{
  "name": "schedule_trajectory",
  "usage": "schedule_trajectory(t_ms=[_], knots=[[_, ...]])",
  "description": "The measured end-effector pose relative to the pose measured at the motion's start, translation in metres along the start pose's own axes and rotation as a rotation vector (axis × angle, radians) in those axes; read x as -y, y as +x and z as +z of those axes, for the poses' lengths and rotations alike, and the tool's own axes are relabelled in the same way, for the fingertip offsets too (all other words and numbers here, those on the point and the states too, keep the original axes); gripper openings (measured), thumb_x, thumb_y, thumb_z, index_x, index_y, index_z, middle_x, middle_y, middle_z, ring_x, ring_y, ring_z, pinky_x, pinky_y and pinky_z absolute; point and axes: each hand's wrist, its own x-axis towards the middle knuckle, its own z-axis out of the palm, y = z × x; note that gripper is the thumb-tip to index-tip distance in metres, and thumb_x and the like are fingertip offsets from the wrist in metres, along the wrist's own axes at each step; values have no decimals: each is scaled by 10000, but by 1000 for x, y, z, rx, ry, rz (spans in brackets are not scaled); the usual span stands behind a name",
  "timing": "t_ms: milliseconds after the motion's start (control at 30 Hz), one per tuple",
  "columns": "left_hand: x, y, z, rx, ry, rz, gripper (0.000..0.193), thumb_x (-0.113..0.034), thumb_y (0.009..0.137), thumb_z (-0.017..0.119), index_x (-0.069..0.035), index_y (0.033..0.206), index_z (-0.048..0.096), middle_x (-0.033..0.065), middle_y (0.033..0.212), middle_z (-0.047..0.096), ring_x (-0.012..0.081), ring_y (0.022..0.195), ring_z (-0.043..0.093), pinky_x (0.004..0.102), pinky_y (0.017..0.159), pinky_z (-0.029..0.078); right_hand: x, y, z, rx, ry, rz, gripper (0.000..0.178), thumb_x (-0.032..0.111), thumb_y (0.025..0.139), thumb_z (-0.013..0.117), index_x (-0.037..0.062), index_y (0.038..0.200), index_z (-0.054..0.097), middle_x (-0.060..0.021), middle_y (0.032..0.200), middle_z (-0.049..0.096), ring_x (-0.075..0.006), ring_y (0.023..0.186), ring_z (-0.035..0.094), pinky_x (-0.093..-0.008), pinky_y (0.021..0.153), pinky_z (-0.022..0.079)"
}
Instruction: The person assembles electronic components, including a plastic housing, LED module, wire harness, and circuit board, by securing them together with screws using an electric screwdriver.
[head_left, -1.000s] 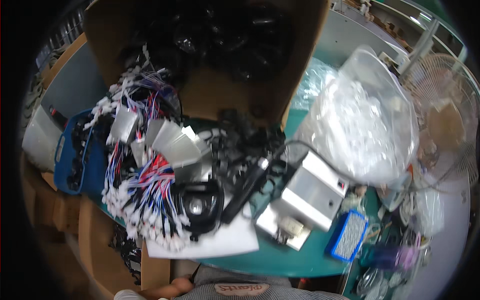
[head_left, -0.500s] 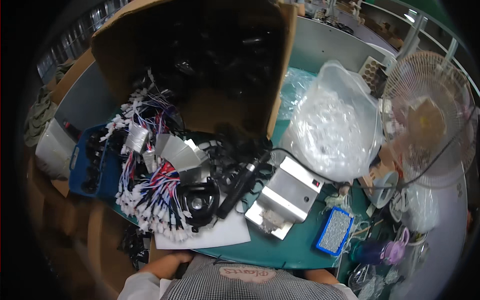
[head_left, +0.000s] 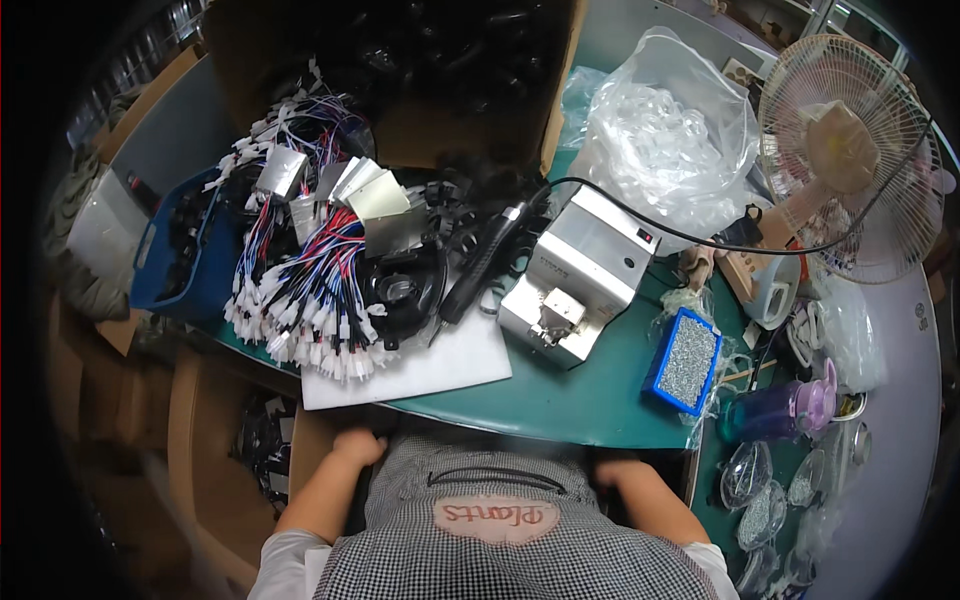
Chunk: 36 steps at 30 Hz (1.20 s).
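Note:
My left hand (head_left: 358,446) is low beside my checked apron, just below the table's front edge and next to a cardboard box. Its fingers are tucked out of sight. At the other side of the apron, my right hand (head_left: 614,470) is mostly in shadow under the table edge, fingers hidden. On the table above them, a black electric screwdriver (head_left: 482,262) lies beside a round black housing (head_left: 405,290) on a white foam sheet (head_left: 450,370). A silver screw feeder (head_left: 578,270) stands to its right. A blue tray (head_left: 686,360) full of small screws sits nearer the right.
Bundled wires with white connectors (head_left: 310,290) cover the left, beside a blue basket (head_left: 180,250). Behind stands a large carton (head_left: 562,90) of black parts. A bag of clear parts (head_left: 670,140), a fan (head_left: 850,155) and a purple-lidded bottle (head_left: 780,408) are on the right. An open box (head_left: 205,440) stands lower left.
My view has tipped downward, so the table items sit higher and more of my forearms and apron shows. Both hands stay low beside the apron; nothing on the table has visibly moved.

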Motion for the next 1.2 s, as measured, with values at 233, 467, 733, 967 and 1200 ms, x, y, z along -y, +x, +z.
schedule_trajectory(t_ms=[233, 467, 733, 967, 1200], knots=[[-21, -73, -68, -141, -77, 234, 425, -384, 827, 603, -94, 1136, 631, 164, 1114, 630, 326, 1043, 591, 394, 907, 465, 89, -97, -126, 40, 296, -241, 289, 197, 858, 511, 72, 1068, 664, -144, 967, 679, -288, 884, 655, -374, 787, 518], [-77, -138, -171, -216, -620, 926, 242, -211, 813, 652, -52, 994, 674, 117, 950, 668, 270, 876, 632, 362, 790, 493, 141, -75, -176, -428, 984, -576, 219, 104, 880, 589, -8, 1063, 637, -103, 954, 673, -167, 851, 645, -290, 748, 520], [-169, -71, -210, -1006, 16, 747, 323, -233, 715, 703, -33, 965, 658, 108, 1069, 586, 269, 973, 548, 383, 802, 417, 203, 19, -187, -388, 1552, -668, 411, 72, 925, 513, -41, 1309, 422, -133, 1276, 496, -197, 1179, 488, -312, 946, 435], [-193, -29, -219, -990, 344, 557, 481, -379, 685, 708, -5, 984, 671, 136, 1252, 500, 293, 1203, 404, 462, 1009, 302, 199, 25, -185, -410, 1518, -607, 507, 102, 924, 508, -13, 1383, 327, -120, 1396, 394, -232, 1275, 424, -350, 1009, 392], [-182, -44, -223, -989, -5, 640, 471, -363, 685, 688, 38, 929, 653, 166, 1321, 453, 347, 1258, 356, 557, 1087, 184, 200, 24, -181, -455, 1557, -665, 516, 105, 920, 512, -5, 1389, 324, -126, 1397, 394, -249, 1291, 407, -361, 1026, 378]])
